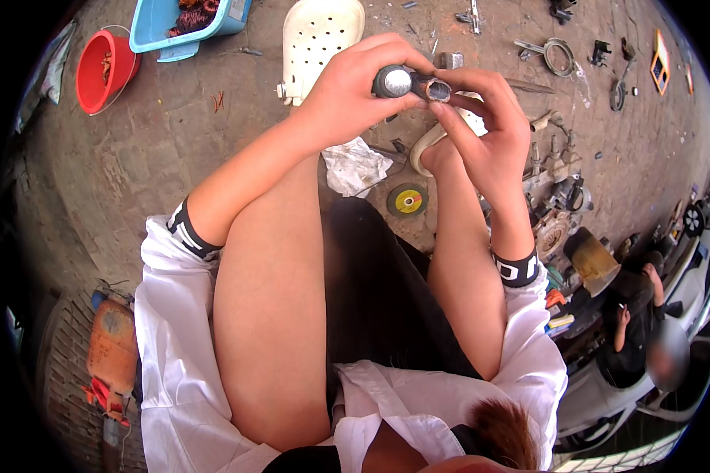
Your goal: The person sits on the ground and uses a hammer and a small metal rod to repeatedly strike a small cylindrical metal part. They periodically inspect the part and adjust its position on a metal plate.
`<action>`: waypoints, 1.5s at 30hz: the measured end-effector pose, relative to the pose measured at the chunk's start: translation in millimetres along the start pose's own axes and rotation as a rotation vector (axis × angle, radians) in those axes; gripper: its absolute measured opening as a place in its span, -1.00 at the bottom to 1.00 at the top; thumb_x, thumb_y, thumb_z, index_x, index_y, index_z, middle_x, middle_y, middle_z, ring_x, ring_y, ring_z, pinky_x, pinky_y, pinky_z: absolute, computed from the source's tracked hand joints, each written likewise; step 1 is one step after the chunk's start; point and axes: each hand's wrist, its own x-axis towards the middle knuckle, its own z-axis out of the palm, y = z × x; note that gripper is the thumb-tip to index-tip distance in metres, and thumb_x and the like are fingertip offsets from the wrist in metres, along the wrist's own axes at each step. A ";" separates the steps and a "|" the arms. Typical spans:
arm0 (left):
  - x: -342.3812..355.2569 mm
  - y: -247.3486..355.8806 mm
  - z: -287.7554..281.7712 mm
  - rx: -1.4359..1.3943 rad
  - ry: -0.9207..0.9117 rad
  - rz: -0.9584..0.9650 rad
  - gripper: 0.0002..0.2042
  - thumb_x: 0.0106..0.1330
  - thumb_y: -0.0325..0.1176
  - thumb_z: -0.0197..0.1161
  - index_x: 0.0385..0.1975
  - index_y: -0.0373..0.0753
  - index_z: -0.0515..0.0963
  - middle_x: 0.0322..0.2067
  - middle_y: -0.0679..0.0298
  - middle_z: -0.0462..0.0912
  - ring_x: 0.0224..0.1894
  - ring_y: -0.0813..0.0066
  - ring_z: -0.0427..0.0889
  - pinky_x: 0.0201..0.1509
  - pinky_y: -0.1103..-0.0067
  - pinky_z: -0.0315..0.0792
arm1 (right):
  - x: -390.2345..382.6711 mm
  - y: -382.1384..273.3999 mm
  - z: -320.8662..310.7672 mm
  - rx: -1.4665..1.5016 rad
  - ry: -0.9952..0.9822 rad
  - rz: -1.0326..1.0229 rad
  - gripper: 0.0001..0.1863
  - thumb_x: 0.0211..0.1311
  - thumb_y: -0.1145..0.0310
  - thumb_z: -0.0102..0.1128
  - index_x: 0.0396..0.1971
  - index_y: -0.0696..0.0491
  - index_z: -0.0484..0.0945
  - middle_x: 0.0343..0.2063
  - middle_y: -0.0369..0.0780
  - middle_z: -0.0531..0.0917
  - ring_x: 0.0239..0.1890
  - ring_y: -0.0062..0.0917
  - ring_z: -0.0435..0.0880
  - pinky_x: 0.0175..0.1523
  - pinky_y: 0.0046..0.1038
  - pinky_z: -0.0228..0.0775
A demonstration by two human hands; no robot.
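Above my knees, both my hands are raised close together. My left hand (347,87) is closed round a dark cylindrical piece (393,82) with a shiny, silvery round end. The fingertips of my right hand (485,126) pinch a short dark tube-like part (437,91), whose open end shows a greyish, worn inside. The two pieces sit side by side and look to be touching; whether they are joined I cannot tell. Beneath my hands lie a crumpled white cloth (355,167) and a round yellow-and-black disc (408,201).
White clogs (317,39) are on my feet. A red bucket (95,83) and a blue basin (189,43) stand at the far left. Metal parts (552,225) and a metal ring with a handle (558,57) lie right. At lower right sits another person (631,331) beside a light-coloured car (698,276).
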 end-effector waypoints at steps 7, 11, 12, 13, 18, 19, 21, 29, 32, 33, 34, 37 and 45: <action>-2.1 -4.4 0.9 -0.020 0.035 -0.025 -0.70 0.11 -0.54 0.48 -0.13 -0.27 0.64 -0.26 0.35 0.61 -0.28 0.59 0.55 -0.20 0.62 0.45 | -3.2 7.9 -2.0 0.119 0.056 0.098 -0.68 0.23 0.59 0.32 0.00 0.21 0.58 -0.09 -0.14 0.65 -0.11 -0.51 0.71 0.03 -0.51 0.62; -0.1 -10.4 0.4 -0.172 0.154 -0.229 -0.70 0.18 -0.53 0.47 -0.09 -0.26 0.63 -0.32 0.41 0.64 -0.27 0.67 0.57 -0.16 0.67 0.47 | 3.3 75.4 -14.2 0.056 0.301 0.335 -0.77 0.40 0.42 0.20 -0.06 0.23 0.60 -0.22 -0.15 0.74 -0.20 -0.57 0.72 -0.05 -0.53 0.57; 0.7 -11.6 1.3 -0.214 0.187 -0.266 -0.70 0.16 -0.50 0.49 -0.11 -0.26 0.64 -0.33 0.42 0.65 -0.27 0.69 0.57 -0.16 0.67 0.47 | 4.6 99.5 -15.6 -0.190 0.269 0.374 -0.81 0.36 0.42 0.23 -0.12 0.19 0.65 -0.27 -0.13 0.76 -0.22 -0.52 0.74 -0.07 -0.50 0.57; 1.4 -13.9 3.2 -0.258 0.217 -0.302 -0.70 0.14 -0.47 0.52 -0.13 -0.25 0.64 -0.34 0.43 0.65 -0.28 0.71 0.56 -0.16 0.68 0.48 | 2.9 122.4 -15.3 -0.365 0.221 0.308 -0.82 0.27 0.43 0.29 -0.17 0.16 0.67 -0.34 -0.12 0.75 -0.30 -0.37 0.76 -0.14 -0.40 0.59; -1.6 -15.4 0.2 -0.272 0.206 -0.375 -0.70 0.23 -0.49 0.45 -0.05 -0.28 0.60 -0.27 0.35 0.70 -0.18 0.67 0.63 -0.06 0.67 0.51 | 2.7 174.5 14.6 -1.039 -0.037 0.077 -0.74 0.03 0.32 0.37 -0.27 0.10 0.68 -0.09 -0.14 0.63 0.07 -0.17 0.49 0.26 -0.19 0.29; -2.3 -16.1 0.0 -0.276 0.201 -0.379 -0.70 0.23 -0.49 0.45 -0.05 -0.28 0.60 -0.26 0.36 0.70 -0.18 0.67 0.63 -0.06 0.67 0.51 | 2.7 180.2 18.8 -1.091 -0.063 0.003 -0.72 0.00 0.31 0.37 -0.27 0.10 0.68 -0.01 -0.15 0.59 0.13 -0.17 0.44 0.30 -0.18 0.24; -4.0 -18.1 1.0 -0.285 0.194 -0.388 -0.70 0.24 -0.49 0.45 -0.05 -0.28 0.60 -0.26 0.36 0.70 -0.18 0.67 0.63 -0.06 0.67 0.52 | 0.3 188.1 25.7 -1.162 -0.115 -0.002 -0.73 -0.05 0.32 0.37 -0.30 0.09 0.68 0.05 -0.14 0.53 0.15 -0.19 0.43 0.34 -0.19 0.18; -4.0 -17.7 3.1 -0.329 0.212 -0.378 -0.67 0.10 -0.43 0.56 -0.13 -0.25 0.64 -0.33 0.45 0.66 -0.29 0.75 0.54 -0.17 0.69 0.47 | -10.4 202.0 30.1 -1.156 -0.045 0.034 -0.68 -0.06 0.36 0.34 -0.23 0.08 0.61 0.26 -0.06 0.40 0.38 -0.11 0.25 0.53 -0.08 -0.06; -4.5 -21.0 0.6 -0.342 0.222 -0.386 -0.67 0.10 -0.43 0.56 -0.13 -0.26 0.63 -0.31 0.44 0.67 -0.28 0.75 0.55 -0.16 0.69 0.48 | -11.7 201.6 21.9 -1.119 -0.031 0.025 -0.66 -0.05 0.35 0.34 -0.21 0.09 0.59 0.29 -0.05 0.37 0.39 -0.11 0.23 0.53 -0.08 -0.06; -5.0 -22.1 0.3 -0.340 0.227 -0.398 -0.66 0.10 -0.43 0.56 -0.13 -0.26 0.63 -0.30 0.44 0.68 -0.27 0.75 0.55 -0.16 0.70 0.48 | -11.6 200.5 23.0 -1.071 0.006 -0.009 -0.70 -0.03 0.33 0.34 -0.25 0.09 0.61 0.29 -0.05 0.37 0.40 -0.12 0.22 0.53 -0.08 -0.07; -4.6 -21.0 0.2 -0.336 0.233 -0.396 -0.67 0.11 -0.44 0.56 -0.13 -0.26 0.63 -0.30 0.44 0.68 -0.27 0.75 0.55 -0.16 0.70 0.48 | -10.4 199.6 23.9 -1.101 -0.042 -0.015 -0.71 -0.03 0.32 0.34 -0.27 0.10 0.62 0.30 -0.05 0.37 0.41 -0.12 0.22 0.54 -0.08 -0.07; -3.3 -20.9 1.2 -0.327 0.235 -0.400 -0.67 0.11 -0.44 0.55 -0.13 -0.27 0.63 -0.29 0.44 0.68 -0.27 0.75 0.56 -0.16 0.70 0.48 | -10.1 201.1 27.6 -1.170 -0.151 -0.009 -0.73 -0.02 0.30 0.34 -0.31 0.11 0.65 0.31 -0.04 0.37 0.43 -0.14 0.20 0.54 -0.08 -0.09; -2.1 -11.2 -4.4 -0.239 0.164 -0.355 -0.70 0.23 -0.50 0.45 -0.06 -0.28 0.59 -0.29 0.39 0.66 -0.19 0.70 0.60 -0.07 0.68 0.48 | -9.6 201.9 31.0 -1.230 -0.160 0.101 -0.66 -0.01 0.26 0.35 -0.26 0.16 0.65 0.34 0.03 0.34 0.44 -0.09 0.18 0.55 -0.09 -0.13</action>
